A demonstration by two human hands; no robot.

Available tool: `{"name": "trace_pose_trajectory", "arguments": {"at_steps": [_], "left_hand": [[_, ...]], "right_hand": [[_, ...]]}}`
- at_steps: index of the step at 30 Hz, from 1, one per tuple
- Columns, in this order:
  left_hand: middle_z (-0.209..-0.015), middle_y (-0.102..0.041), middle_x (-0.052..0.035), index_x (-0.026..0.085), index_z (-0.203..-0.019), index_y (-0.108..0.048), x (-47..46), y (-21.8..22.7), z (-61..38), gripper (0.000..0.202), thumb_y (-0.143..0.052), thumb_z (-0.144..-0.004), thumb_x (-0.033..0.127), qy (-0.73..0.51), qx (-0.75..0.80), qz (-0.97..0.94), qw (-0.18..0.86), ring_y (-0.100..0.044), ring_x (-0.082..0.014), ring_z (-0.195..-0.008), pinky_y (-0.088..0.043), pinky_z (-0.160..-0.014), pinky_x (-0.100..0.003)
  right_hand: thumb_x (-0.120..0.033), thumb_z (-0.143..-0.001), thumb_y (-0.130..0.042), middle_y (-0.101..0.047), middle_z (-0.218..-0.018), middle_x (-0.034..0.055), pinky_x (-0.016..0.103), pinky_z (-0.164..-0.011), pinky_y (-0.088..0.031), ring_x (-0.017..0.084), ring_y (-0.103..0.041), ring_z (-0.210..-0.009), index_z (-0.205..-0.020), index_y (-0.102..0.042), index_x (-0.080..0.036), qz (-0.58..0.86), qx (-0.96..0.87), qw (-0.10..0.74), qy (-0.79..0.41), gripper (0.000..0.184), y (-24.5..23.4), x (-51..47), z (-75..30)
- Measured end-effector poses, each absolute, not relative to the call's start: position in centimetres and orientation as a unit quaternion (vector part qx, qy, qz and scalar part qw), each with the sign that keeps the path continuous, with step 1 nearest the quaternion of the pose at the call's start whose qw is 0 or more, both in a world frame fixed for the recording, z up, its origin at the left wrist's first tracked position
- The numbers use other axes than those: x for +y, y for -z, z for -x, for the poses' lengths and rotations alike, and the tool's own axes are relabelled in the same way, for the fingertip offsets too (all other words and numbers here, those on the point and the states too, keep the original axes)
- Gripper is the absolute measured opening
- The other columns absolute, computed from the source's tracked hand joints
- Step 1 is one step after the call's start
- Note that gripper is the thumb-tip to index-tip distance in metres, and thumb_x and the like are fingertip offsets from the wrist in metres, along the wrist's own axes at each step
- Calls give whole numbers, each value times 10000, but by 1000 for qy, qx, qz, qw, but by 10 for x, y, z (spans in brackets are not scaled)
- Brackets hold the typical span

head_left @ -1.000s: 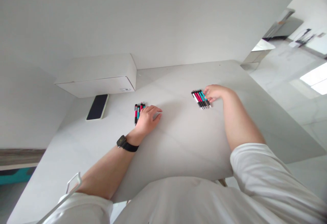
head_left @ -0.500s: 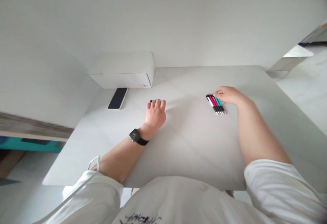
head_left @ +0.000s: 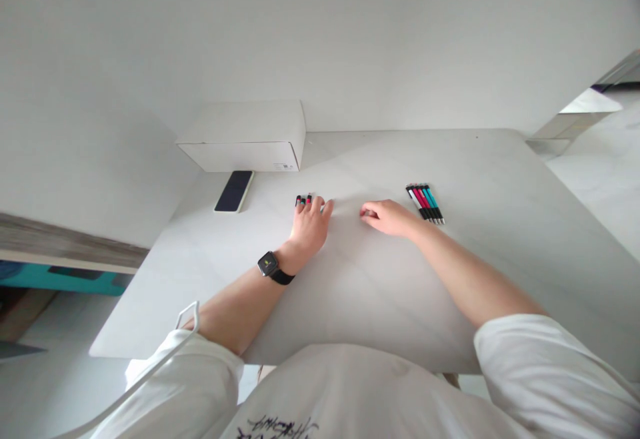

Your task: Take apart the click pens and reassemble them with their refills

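Note:
My left hand lies palm down at the middle of the table, fingers spread over a small group of pens. Only the pens' upper ends, with black, red and teal parts, show past the fingertips; their lower parts are hidden under the hand. To the right of it, my right hand hovers low or rests on the table with curled fingers, and no object shows in them. Behind its wrist lies a row of click pens side by side, with white, red and teal barrels, black grips and silver tips.
A long white box stands against the wall at the back left of the white table. In front of it lies a phone with a dark screen. A black smartwatch is on my left wrist.
My right hand has left the row of pens and moved left toward my left hand. The left fingers have shifted slightly and spread, uncovering more pen ends.

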State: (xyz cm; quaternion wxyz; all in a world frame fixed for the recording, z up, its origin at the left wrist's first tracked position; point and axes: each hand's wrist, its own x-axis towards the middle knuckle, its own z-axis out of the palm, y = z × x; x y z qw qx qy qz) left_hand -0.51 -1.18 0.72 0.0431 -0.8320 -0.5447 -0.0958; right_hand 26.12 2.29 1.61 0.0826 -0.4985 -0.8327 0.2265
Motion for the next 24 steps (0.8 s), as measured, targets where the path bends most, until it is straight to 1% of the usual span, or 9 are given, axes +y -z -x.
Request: {"name": "trace_pose_trajectory", "arguments": {"at_steps": [2,4,6,7,10,13,17,21,24], "left_hand": [[-1364,-564,-136,269,-1456,-501,-13,-6,2,572,-461,-927,54,108,-491,864,18,-658,-270,-1042,-472,-971,-457],[-1383,-559,-116,288,-1477,-483,-16,-5,-2,601,-458,-925,50,124,-441,889,-10,-660,-255,-1066,-493,-975,-430],[-1380,-567,-110,284,-1485,-477,-18,-5,-6,602,-460,-929,53,147,-406,901,-34,-648,-254,-1135,-501,-1002,-412],[-1376,-575,-111,279,-1482,-481,-18,-6,-7,590,-463,-935,59,160,-393,905,-46,-638,-255,-1175,-501,-1019,-406],[-1373,-596,-115,267,-1464,-500,-18,-9,-6,547,-478,-951,79,200,-373,903,-80,-602,-258,-1278,-496,-1056,-403],[-1374,-612,-121,247,-1431,-530,-14,-10,-2,498,-512,-953,109,248,-398,878,-98,-588,-269,-1315,-483,-1081,-426],[-1270,-683,-100,226,-1323,-589,-7,-6,4,357,-576,-968,184,289,-452,837,-106,-639,-264,-1206,-472,-1078,-440],[-1120,-737,-72,231,-1197,-650,-3,-2,5,205,-611,-1009,303,294,-464,827,-117,-672,-251,-1068,-485,-1006,-421],[-1075,-744,-70,228,-1098,-689,-2,-2,5,152,-588,-1032,321,290,-461,830,-121,-676,-245,-1026,-490,-968,-407]], "right_hand": [[-312,-986,-629,-764,-988,28,294,-775,-472,197,-695,-878,-1193,-698,-269,489,-838,130,-206,222,-10,21,-254],[-310,-969,-663,-729,-1142,74,321,-880,-497,223,-690,-1012,-1262,-677,-252,467,-847,177,-183,299,-7,19,-250],[-322,-956,-689,-690,-1214,96,339,-932,-503,241,-674,-1078,-1260,-688,-249,425,-864,198,-182,313,-6,19,-248],[-322,-958,-687,-690,-1187,93,342,-933,-504,243,-673,-1068,-1224,-708,-252,402,-874,197,-188,276,-6,18,-247],[-286,-991,-636,-712,-1011,66,337,-880,-499,233,-677,-971,-1070,-754,-255,365,-889,186,-205,145,-5,20,-246],[-254,-1010,-593,-733,-980,65,341,-871,-486,232,-675,-959,-1015,-761,-244,382,-875,215,-203,168,-4,24,-248],[-270,-1030,-549,-733,-1016,76,339,-880,-474,233,-664,-973,-1025,-752,-235,423,-852,249,-180,205,-1,31,-256],[-290,-1050,-511,-717,-1014,76,315,-853,-456,220,-654,-952,-1019,-728,-228,428,-851,244,-180,228,0,33,-258],[-312,-1055,-507,-718,-1002,70,304,-838,-446,211,-651,-933,-1019,-717,-224,423,-852,241,-195,230,0,31,-256]]}}
